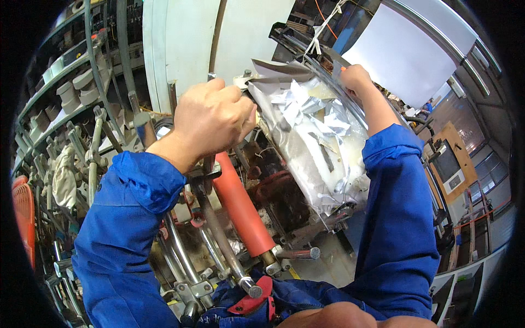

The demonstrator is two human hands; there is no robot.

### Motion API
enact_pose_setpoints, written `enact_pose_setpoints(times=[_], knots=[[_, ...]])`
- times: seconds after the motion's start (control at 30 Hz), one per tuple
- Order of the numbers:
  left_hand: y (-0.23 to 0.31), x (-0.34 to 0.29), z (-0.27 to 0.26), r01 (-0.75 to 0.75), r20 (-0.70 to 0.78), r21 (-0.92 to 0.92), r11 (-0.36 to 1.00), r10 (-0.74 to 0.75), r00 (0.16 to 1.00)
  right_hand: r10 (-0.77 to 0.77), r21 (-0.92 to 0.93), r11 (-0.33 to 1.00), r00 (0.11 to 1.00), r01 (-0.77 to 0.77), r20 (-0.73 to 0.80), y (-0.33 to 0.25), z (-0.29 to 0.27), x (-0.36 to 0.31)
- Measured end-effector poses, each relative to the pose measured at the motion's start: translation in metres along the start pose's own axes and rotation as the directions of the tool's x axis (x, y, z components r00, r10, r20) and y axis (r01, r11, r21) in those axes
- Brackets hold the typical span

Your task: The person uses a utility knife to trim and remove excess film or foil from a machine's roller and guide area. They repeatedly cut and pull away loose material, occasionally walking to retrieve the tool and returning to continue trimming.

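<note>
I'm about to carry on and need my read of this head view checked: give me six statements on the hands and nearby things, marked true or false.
1. The left sleeve and the right sleeve are both blue. True.
2. The left hand is left of the silver scraps. True.
3. The left hand is spread flat. False: it is curled into a fist.
4. The red cylinder lies right of the silver scraps. False: it lies to their left, lower in the view.
5. The right hand is higher in the view than the left hand. True.
6. The pale cloth hangs at the right. False: it is at the left.
</note>
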State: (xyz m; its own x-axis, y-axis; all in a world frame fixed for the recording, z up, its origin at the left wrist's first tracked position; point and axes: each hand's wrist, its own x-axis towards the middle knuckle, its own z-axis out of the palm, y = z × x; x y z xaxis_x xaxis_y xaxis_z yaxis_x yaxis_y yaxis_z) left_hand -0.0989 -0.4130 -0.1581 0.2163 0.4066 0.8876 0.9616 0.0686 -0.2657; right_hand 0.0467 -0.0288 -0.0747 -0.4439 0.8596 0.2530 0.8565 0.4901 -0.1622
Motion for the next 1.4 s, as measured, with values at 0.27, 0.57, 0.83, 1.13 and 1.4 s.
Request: enact_pose_setpoints(times=[0.27, 0.57, 0.83, 1.13, 1.4], knots=[[-0.001, -0.002, 0.002, -0.010, 0.002, 0.001, 1.000, 0.010, 1.000, 0.086, 0.219, 0.972, 0.996, -0.082, -0.010, 0.024, -0.004, -0.010], [-0.003, -0.004, 0.001, -0.035, 0.054, 0.059, 0.998, 0.032, 0.998, 0.105, 0.278, 0.955, 0.994, -0.104, 0.010, 0.050, -0.013, -0.038], [-0.002, -0.004, 0.001, -0.038, 0.067, 0.080, 0.996, 0.032, 0.997, 0.156, 0.218, 0.963, 0.988, -0.156, 0.018, 0.078, -0.030, -0.076], [0.000, -0.002, -0.001, -0.030, 0.107, 0.103, 0.994, 0.019, 0.994, 0.164, 0.181, 0.970, 0.986, -0.161, -0.004, 0.102, -0.053, -0.128], [0.001, -0.002, -0.001, -0.020, 0.132, 0.111, 0.994, 0.005, 0.991, 0.261, 0.346, 0.905, 0.965, -0.246, 0.004, 0.114, -0.067, -0.163]])
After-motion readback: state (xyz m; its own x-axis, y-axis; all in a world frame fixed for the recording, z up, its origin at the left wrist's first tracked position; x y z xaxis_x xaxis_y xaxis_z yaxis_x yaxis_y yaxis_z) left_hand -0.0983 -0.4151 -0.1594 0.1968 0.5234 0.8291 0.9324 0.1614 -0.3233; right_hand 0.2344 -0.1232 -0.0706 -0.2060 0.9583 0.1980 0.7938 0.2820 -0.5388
